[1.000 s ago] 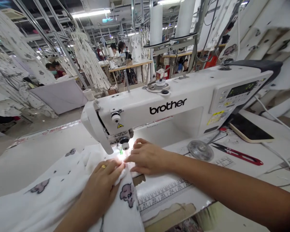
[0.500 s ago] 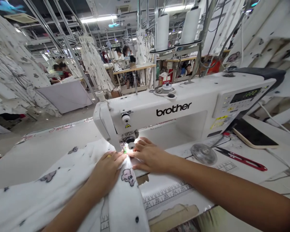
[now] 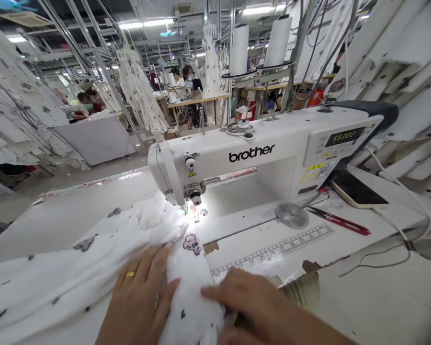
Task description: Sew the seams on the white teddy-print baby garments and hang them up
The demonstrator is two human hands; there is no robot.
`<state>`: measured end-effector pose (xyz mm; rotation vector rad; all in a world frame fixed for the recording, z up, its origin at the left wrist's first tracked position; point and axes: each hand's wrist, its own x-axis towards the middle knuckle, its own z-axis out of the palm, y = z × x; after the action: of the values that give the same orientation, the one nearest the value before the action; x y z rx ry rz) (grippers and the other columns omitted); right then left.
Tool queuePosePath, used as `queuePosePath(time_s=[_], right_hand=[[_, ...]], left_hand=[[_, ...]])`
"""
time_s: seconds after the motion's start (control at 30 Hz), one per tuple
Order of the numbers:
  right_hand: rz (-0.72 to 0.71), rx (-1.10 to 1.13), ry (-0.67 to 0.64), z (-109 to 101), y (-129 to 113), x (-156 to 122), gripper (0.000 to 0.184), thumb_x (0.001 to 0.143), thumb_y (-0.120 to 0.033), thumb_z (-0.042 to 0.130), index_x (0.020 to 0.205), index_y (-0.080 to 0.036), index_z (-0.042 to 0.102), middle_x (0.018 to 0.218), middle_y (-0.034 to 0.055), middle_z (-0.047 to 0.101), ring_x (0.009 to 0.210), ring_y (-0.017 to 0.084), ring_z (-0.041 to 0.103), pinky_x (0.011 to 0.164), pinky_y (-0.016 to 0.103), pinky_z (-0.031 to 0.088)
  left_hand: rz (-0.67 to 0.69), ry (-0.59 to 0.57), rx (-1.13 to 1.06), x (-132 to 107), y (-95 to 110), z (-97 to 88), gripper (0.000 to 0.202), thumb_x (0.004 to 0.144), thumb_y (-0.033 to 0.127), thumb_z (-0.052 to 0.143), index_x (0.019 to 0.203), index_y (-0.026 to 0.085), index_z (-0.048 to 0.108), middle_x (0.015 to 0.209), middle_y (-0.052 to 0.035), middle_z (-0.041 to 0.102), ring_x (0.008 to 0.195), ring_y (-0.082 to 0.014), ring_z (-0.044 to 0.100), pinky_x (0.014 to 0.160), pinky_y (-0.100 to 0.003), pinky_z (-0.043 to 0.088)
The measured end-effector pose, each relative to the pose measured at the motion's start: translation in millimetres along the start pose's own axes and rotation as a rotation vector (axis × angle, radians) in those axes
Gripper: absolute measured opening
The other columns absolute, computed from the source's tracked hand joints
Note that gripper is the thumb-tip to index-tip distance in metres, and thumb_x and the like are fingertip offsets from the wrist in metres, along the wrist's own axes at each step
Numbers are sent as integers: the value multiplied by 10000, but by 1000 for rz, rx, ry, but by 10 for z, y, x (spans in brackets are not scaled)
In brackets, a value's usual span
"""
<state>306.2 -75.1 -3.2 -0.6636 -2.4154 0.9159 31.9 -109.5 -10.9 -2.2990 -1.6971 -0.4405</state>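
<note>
White cloth (image 3: 197, 278) printed with small grey and pink animal figures runs from under the needle of a white sewing machine (image 3: 215, 153) toward me. My left hand (image 3: 140, 287), a yellow ring on one finger, lies on the cloth with its fingers stretched out and the thumb apart. On the right edge of the same strip is my right hand (image 3: 251, 302), its index finger reaching onto the cloth. It is partly blurred, and its lower fingers are cut off by the frame. The lit needle area (image 3: 186, 208) is beyond both hands.
A printed ruler scale (image 3: 273, 249) crosses the table. Red-handled thread snips (image 3: 339, 220), a clear round disc (image 3: 292, 215) and a phone (image 3: 359, 189) with a cable lie at the right. Thread cones (image 3: 239, 50) stand above the machine. Co-workers sit at tables behind.
Both hands have drawn back from the needle toward me along the cloth. The right hand has left the needle plate, which now shows. The view has shifted slightly.
</note>
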Motion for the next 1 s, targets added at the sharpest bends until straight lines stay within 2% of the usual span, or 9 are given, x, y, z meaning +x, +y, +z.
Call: queuePosePath(time_s=[0.07,0.17,0.33,0.43,0.53,0.67,0.83,0.93,1.0], right_hand=[[-48,42,83,284,-17,-171,429,957,-450,555,1308,-204,583,987,95,701,902,198,629,798,271,480],[72,162,156,579,-37,-200,378,939,-420,578,1245,-207,640,977,97,726,840,188,660,753,246,502],[219,365,183,737,-155,-27,271,851,-354,605,999,-187,758,831,73,736,690,166,660,665,225,504],[232,487,102,855,-174,-36,359,854,-461,595,969,-176,781,800,91,740,685,175,668,640,229,496],[343,660,40,1034,-120,-169,426,839,-560,596,910,-191,798,814,92,751,733,197,695,649,237,509],[503,737,127,1210,-16,-362,423,800,-588,621,893,-216,799,848,82,755,801,234,703,704,276,534],[443,634,178,1239,59,-353,307,842,-432,585,919,-214,788,888,70,759,827,234,705,784,310,532],[399,613,182,1230,74,-300,283,841,-409,600,904,-196,776,882,79,752,849,238,695,810,326,518],[377,580,197,1238,76,-296,272,829,-413,626,880,-185,765,897,93,734,910,250,668,853,349,492]], left_hand=[[-33,-34,12,-82,24,98,520,930,365,480,1430,234,430,1426,-132,503,1269,-338,489,1000,-549,428],[-82,-96,-14,76,-61,230,445,933,308,444,1365,228,515,1409,-148,503,1276,-358,470,1010,-609,401],[28,-196,-157,580,-497,195,403,933,253,401,1292,171,564,1355,-141,545,1313,-298,449,1095,-535,374],[97,-235,-217,613,-720,78,369,924,249,436,1266,201,565,1369,-102,552,1329,-264,456,1100,-467,403],[95,-252,-209,397,-807,-5,439,867,165,452,1298,218,516,1430,-82,514,1343,-251,462,1079,-418,441],[7,-200,-40,-41,-869,-74,651,751,37,401,1382,197,406,1502,-95,443,1318,-256,504,1037,-398,478],[-154,-218,163,-466,-957,-453,578,724,21,383,1228,237,567,1252,-80,653,1032,-300,677,865,-456,548],[-158,-108,108,-611,-752,-697,445,832,155,428,1234,283,570,1140,-60,693,951,-301,689,795,-438,568],[-46,-35,28,-633,-448,-706,434,862,219,457,1276,317,545,1072,-41,715,905,-264,697,721,-360,579]])
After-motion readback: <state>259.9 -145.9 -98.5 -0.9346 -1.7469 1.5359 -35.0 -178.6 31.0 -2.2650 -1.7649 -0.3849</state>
